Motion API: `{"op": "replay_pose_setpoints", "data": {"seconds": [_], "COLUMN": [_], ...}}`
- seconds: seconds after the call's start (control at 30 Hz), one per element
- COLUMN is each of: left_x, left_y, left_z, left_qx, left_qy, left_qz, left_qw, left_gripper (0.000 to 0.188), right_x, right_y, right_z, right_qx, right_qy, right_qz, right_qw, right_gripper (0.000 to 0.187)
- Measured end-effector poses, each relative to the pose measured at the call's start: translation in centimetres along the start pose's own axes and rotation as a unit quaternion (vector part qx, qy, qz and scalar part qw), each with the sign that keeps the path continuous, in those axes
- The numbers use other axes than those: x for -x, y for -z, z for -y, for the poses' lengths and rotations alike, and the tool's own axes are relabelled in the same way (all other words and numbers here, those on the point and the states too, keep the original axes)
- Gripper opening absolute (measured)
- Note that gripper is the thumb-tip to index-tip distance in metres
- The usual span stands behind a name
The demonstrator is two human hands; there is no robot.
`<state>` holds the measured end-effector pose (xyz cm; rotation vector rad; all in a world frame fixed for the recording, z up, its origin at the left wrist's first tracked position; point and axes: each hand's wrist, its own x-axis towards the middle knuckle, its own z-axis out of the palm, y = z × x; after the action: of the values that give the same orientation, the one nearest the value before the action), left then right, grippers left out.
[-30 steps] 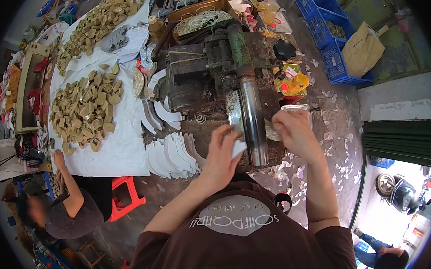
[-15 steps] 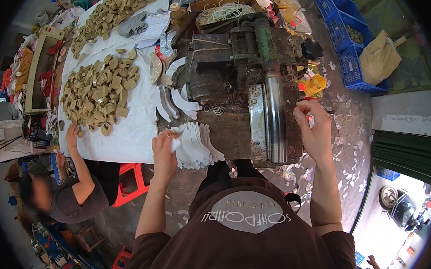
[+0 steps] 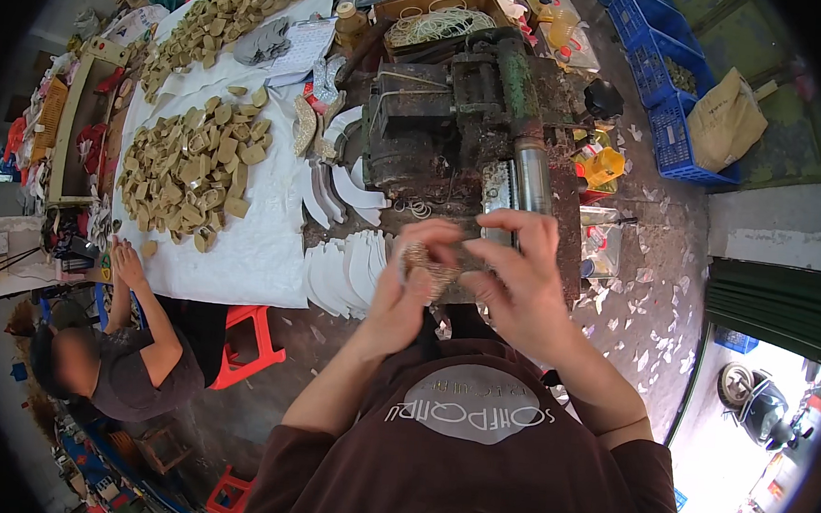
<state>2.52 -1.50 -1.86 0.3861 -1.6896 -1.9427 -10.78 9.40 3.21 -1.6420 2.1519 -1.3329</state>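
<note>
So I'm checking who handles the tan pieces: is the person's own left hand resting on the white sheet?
No, the left hand is raised with the right hand, both on a small tan piece.

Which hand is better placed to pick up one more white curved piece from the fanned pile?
Probably the left hand: the white curved pieces lie directly to its left, while the right hand is farther away.

Ahead of your hands [image 3: 470,279], the machine [image 3: 456,118] blocks the upper middle; white stacks [image 3: 344,271] crowd the left; floor [image 3: 654,271] lies open right.
</note>
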Motion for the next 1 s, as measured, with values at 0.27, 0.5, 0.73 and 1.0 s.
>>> {"op": "replay_pose_setpoints", "data": {"seconds": [0.27,0.5,0.73,1.0], "left_x": [-1.6,-2.1,-1.5,-0.6], "left_y": [-5.3,-1.9,-4.4,-0.7], "left_z": [-0.7,-1.4,1.6,1.2], "left_qx": [0.064,-0.169,-0.346,-0.340], "left_qy": [-0.044,0.164,-0.034,0.049], "left_qz": [-0.058,-0.098,0.046,-0.014], "left_qw": [0.995,0.967,0.936,0.939], "left_gripper": [0.049,0.014,0.023,0.029], "right_x": [1.0,0.3,1.7,1.4], "right_y": [-1.7,6.4,7.2,5.7], "right_z": [-0.6,-4.1,-9.0,-8.2], "right_qx": [-0.008,0.005,0.145,0.106], "right_qy": [0.037,-0.120,-0.140,-0.138], "right_qz": [-0.111,-0.076,0.159,-0.008], "right_qw": [0.993,0.990,0.967,0.985], "right_gripper": [0.027,0.011,0.007,0.012]}}
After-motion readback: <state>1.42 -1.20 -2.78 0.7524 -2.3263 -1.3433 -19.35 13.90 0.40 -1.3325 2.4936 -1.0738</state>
